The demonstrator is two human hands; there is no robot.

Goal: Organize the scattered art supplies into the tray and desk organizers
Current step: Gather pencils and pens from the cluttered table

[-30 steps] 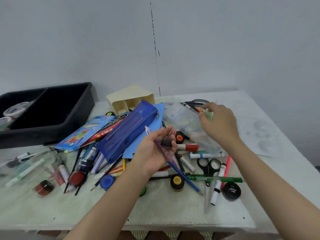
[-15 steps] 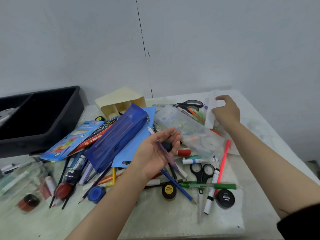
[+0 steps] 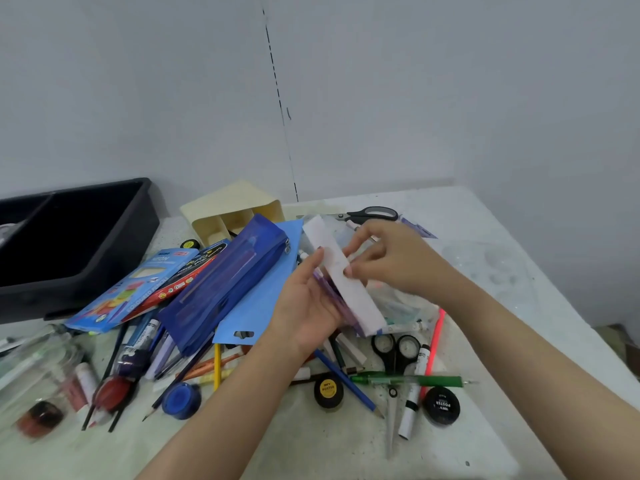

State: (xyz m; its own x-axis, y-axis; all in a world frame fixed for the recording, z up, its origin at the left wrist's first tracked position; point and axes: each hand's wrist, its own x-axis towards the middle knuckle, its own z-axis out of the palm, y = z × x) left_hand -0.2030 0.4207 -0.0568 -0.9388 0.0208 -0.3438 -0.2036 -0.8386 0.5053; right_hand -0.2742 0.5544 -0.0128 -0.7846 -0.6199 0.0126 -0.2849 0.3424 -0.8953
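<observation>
Between your two hands, above the middle of the pile, sits a long white packet [image 3: 341, 282], tilted so one end points away from you and the other toward your wrist. Your left hand [image 3: 308, 306] is palm up with the fingers loosely curled under the packet, and a purple pen [image 3: 329, 296] lies pressed in that palm beneath it. Your right hand [image 3: 388, 258] comes in from the far side, its thumb and fingertips pinching the packet's upper edge.

Just left of your left fingers lies a blue pouch [image 3: 228, 289] on a light blue sheet [image 3: 263, 296], and farther left two flat boxes of colours [image 3: 138, 289] overlap each other. Beyond those fingers, toward the wall, a cream organizer [image 3: 232, 209] lies on its side with its compartments facing you. Well to the left stands the black tray [image 3: 79, 237], apart from everything you hold.

Past your right fingertips, a pair of black scissors [image 3: 372, 214] rests near the far edge of the table [image 3: 502, 271]. Under your right wrist is a crumpled clear bag [image 3: 401, 306]. Nearer you than both hands, a second, small scissors [image 3: 394, 351], a green pen [image 3: 408, 380], a blue pencil [image 3: 346, 379] and two black paint pots [image 3: 441, 405] lie scattered. Down by your left forearm sit a blue pot [image 3: 180, 400], a yellow pencil [image 3: 217, 365] and a red brush [image 3: 110, 393].
</observation>
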